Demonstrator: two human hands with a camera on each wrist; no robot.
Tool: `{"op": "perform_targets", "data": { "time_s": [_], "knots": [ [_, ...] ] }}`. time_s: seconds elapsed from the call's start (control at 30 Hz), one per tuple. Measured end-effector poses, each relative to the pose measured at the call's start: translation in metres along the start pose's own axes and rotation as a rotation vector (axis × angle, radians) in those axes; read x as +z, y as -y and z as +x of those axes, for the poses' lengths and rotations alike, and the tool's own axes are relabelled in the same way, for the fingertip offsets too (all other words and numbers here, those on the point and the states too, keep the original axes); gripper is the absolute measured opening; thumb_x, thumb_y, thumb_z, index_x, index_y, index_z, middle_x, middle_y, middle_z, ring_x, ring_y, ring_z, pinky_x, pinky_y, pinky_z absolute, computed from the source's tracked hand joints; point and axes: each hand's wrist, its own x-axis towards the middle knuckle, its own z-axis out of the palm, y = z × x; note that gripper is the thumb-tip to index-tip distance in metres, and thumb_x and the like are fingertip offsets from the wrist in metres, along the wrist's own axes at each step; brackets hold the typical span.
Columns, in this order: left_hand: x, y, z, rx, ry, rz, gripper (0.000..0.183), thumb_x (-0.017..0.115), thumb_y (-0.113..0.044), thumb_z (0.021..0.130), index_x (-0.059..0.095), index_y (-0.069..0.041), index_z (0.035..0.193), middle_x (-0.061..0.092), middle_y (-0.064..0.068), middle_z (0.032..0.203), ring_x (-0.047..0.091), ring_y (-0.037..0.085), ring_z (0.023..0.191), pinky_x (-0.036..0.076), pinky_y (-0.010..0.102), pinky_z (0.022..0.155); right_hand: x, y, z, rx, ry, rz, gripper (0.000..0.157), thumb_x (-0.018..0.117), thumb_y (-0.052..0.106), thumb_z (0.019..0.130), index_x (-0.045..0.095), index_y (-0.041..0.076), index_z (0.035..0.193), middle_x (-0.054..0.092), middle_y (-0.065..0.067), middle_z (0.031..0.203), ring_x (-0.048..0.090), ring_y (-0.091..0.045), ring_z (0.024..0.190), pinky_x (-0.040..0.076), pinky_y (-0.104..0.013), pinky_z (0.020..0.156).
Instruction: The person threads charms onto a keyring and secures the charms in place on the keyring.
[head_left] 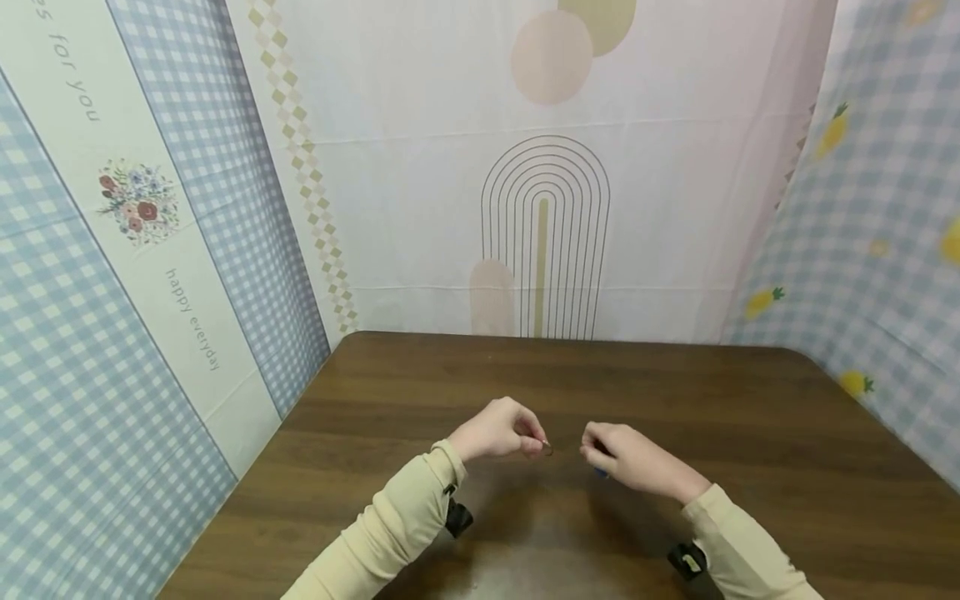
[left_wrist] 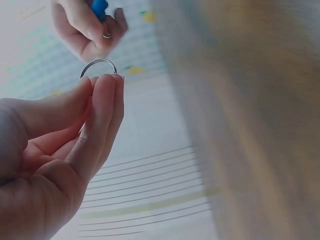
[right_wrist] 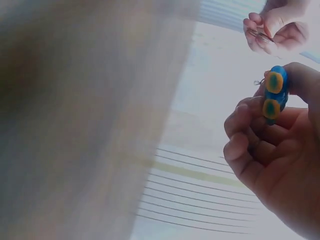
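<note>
A metal split ring (left_wrist: 99,61) is pinched between the thumb and fingertips of my left hand (head_left: 501,430), its upper arc showing above them in the left wrist view. Opposite it, a short gap away, my right hand (head_left: 637,458) grips a small blue charm (right_wrist: 278,87) with two yellow-orange, green-centred round spots. A tiny metal loop (right_wrist: 259,82) sticks out at the charm's end beside the right fingertips. Ring and charm are apart. Both hands are held above the brown table, and in the head view the right fingers hide most of the charm.
The dark wood-grain table (head_left: 420,375) spreads beneath both hands. Behind it hangs a pale printed cloth (head_left: 412,208), with blue checked cloths (head_left: 67,317) at the sides. Black camera mounts (head_left: 459,518) are strapped at both wrists.
</note>
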Motion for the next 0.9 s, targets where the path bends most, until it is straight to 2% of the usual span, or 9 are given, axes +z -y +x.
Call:
{"op": "perform_targets", "data": {
  "time_s": [0.17, 0.33, 0.43, 0.53, 0.67, 0.73, 0.8, 0.9],
  "knots": [
    [-0.016, -0.017, -0.004, 0.023, -0.056, -0.115, 0.007, 0.064, -0.011, 0.081, 0.07, -0.007, 0.083, 0.07, 0.002, 0.074, 0.065, 0.008, 0.066, 0.048, 0.015, 0.06, -0.02, 0.014, 0.007, 0.002, -0.081, 0.096, 0.009, 0.051, 0.018, 0.091, 0.055, 0.018, 0.083, 0.049, 0.01, 0.065, 0.044, 0.002, 0.056, 0.041, -0.018, 0.051],
    [-0.027, -0.029, -0.009, 0.08, -0.117, -0.198, 0.008, 0.065, -0.014, 0.081, 0.071, -0.01, 0.085, 0.07, 0.004, 0.074, 0.065, 0.007, 0.066, 0.051, 0.02, 0.064, -0.036, 0.035, 0.007, 0.018, -0.157, 0.195, 0.007, 0.052, 0.025, 0.09, 0.057, 0.023, 0.086, 0.056, 0.009, 0.071, 0.049, -0.002, 0.058, 0.045, -0.02, 0.052],
    [-0.031, -0.036, -0.011, 0.107, -0.152, -0.26, 0.01, 0.066, -0.02, 0.08, 0.071, -0.011, 0.083, 0.07, 0.005, 0.073, 0.064, 0.008, 0.067, 0.052, 0.024, 0.066, -0.042, 0.046, 0.006, 0.007, -0.232, 0.187, 0.007, 0.053, 0.027, 0.089, 0.058, 0.026, 0.085, 0.056, 0.01, 0.072, 0.047, -0.002, 0.057, 0.043, -0.019, 0.051],
    [-0.037, -0.043, -0.014, 0.115, -0.17, -0.37, 0.014, 0.066, -0.022, 0.08, 0.07, -0.008, 0.082, 0.07, 0.009, 0.075, 0.064, 0.01, 0.067, 0.053, 0.027, 0.068, -0.046, 0.057, 0.006, -0.01, -0.313, 0.143, 0.008, 0.055, 0.024, 0.089, 0.058, 0.026, 0.082, 0.051, 0.011, 0.067, 0.041, -0.002, 0.053, 0.038, -0.018, 0.048],
    [-0.044, -0.055, -0.023, 0.141, -0.183, -0.588, 0.017, 0.065, -0.012, 0.081, 0.067, 0.003, 0.086, 0.068, 0.018, 0.076, 0.064, 0.011, 0.065, 0.055, 0.033, 0.07, -0.051, 0.074, 0.005, -0.03, -0.394, 0.118, 0.012, 0.059, 0.012, 0.085, 0.058, 0.021, 0.079, 0.046, 0.009, 0.062, 0.036, 0.001, 0.049, 0.035, -0.017, 0.044],
    [-0.048, -0.06, -0.028, 0.166, -0.19, -0.665, 0.017, 0.063, -0.007, 0.081, 0.064, 0.008, 0.089, 0.067, 0.02, 0.075, 0.064, 0.012, 0.064, 0.055, 0.035, 0.07, -0.053, 0.085, 0.004, -0.025, -0.416, 0.124, 0.014, 0.06, 0.007, 0.083, 0.058, 0.019, 0.077, 0.047, 0.009, 0.062, 0.036, 0.002, 0.049, 0.034, -0.017, 0.044],
    [-0.049, -0.063, -0.033, 0.188, -0.201, -0.704, 0.017, 0.063, -0.004, 0.08, 0.063, 0.011, 0.089, 0.066, 0.017, 0.073, 0.064, 0.013, 0.063, 0.055, 0.035, 0.07, -0.054, 0.095, 0.003, -0.022, -0.437, 0.136, 0.014, 0.061, 0.003, 0.082, 0.059, 0.016, 0.077, 0.048, 0.008, 0.063, 0.037, 0.002, 0.049, 0.035, -0.017, 0.043],
    [-0.048, -0.06, -0.037, 0.179, -0.223, -0.724, 0.017, 0.066, -0.006, 0.079, 0.065, 0.008, 0.089, 0.066, 0.007, 0.068, 0.062, 0.012, 0.063, 0.055, 0.034, 0.069, -0.051, 0.1, 0.003, -0.023, -0.464, 0.15, 0.014, 0.062, 0.003, 0.081, 0.059, 0.015, 0.076, 0.05, 0.008, 0.063, 0.038, 0.002, 0.05, 0.035, -0.017, 0.043]
  ]
}}
